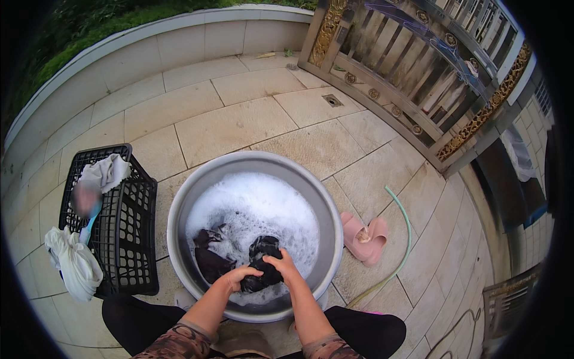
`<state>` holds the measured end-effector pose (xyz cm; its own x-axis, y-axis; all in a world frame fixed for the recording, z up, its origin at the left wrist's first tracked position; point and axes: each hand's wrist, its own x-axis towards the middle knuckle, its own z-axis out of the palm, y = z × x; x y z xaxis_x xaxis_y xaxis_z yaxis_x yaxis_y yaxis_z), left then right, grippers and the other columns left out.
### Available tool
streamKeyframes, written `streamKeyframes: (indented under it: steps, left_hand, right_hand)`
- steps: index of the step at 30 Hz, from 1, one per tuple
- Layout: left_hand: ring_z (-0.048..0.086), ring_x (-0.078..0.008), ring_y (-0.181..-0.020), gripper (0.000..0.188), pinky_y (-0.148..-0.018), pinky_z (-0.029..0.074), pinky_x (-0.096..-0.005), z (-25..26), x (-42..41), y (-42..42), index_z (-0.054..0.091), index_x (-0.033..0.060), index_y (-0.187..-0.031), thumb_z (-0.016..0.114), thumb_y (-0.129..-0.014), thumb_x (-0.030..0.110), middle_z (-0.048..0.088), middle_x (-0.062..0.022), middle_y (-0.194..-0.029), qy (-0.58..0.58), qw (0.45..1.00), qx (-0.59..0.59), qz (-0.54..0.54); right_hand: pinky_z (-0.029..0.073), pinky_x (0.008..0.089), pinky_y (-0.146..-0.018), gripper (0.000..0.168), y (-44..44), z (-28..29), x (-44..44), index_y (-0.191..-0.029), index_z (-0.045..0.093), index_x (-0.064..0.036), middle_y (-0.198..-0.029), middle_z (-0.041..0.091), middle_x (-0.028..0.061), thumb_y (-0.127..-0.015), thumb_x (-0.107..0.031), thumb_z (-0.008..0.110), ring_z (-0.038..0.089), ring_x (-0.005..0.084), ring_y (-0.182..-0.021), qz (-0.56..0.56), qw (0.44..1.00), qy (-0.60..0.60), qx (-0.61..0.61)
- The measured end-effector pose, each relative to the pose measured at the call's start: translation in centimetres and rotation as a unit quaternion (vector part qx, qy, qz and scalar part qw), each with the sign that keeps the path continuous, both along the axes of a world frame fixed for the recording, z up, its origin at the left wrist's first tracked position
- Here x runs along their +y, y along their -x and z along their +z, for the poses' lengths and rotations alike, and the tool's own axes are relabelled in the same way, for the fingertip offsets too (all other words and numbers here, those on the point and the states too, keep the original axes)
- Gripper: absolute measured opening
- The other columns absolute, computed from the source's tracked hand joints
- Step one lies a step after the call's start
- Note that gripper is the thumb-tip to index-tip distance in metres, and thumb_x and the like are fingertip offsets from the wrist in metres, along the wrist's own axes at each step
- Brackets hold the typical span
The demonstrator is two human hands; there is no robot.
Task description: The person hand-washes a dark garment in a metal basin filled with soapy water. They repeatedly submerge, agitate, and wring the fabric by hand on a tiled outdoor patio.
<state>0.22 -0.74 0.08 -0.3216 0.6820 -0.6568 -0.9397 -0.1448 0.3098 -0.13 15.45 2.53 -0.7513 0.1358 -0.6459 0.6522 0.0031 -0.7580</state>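
Observation:
A wide grey metal basin (332, 220) of foamy water (260, 193) stands between my knees. Over its near part, my left hand (240, 277) and my right hand (282, 264) both grip a wet black cloth (264, 260), one on each side, with thumbs on top. The cloth is bunched up and bears some suds; its lower part is hidden at the water. Left of my hands, a dark brown cloth (213, 262) lies partly sunk in the suds, apart from the black one.
Left of the basin is a black plastic crate (136, 224) with a grey cloth (107, 172), a white cloth (76, 264) and a blue-handled brush (92, 220). Pink slippers (365, 238) and a green hose (406, 224) lie right. Behind are a floor drain (332, 101) and metal gate (381, 89).

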Motion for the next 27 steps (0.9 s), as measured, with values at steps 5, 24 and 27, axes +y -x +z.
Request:
streamKeyframes:
  steps: [5,24,27]
  left_hand:
    - [0.055,-0.0196,-0.085,0.047,-0.071,0.045,-0.0316,3.8,-1.0,2.4,0.043,0.0042,-0.110,0.060,-0.066,0.005,0.053,-0.0078,-0.097,-0.071,0.984,0.108,0.124]
    - [0.054,-0.0208,-0.083,0.044,-0.071,0.046,-0.0327,3.8,-6.8,5.8,0.040,0.0058,-0.110,0.044,-0.066,0.003,0.051,-0.0079,-0.096,-0.081,0.831,0.133,0.534]
    - [0.052,-0.0225,-0.089,0.056,-0.075,0.045,-0.0322,5.5,-7.3,6.2,0.035,0.0041,-0.114,0.045,-0.060,-0.007,0.049,-0.0098,-0.100,-0.001,0.770,0.269,0.579]
  right_hand:
    - [0.041,0.0297,-0.073,0.054,3.4,5.8,-2.3,-0.105,0.044,0.000,-0.094,0.052,0.0117,-0.062,-0.022,0.068,0.051,0.0186,-0.086,0.058,0.979,-0.126,0.152]
    - [0.042,0.0387,-0.075,0.039,6.7,11.8,-14.3,-0.112,0.044,-0.011,-0.099,0.053,0.0162,-0.078,-0.030,0.048,0.052,0.0331,-0.089,0.248,0.863,-0.302,0.319]
    - [0.043,0.0312,-0.070,0.024,6.7,9.7,-13.9,-0.095,0.054,-0.006,-0.086,0.058,0.0121,-0.079,-0.022,0.051,0.056,0.0238,-0.080,0.157,0.897,-0.191,0.367]
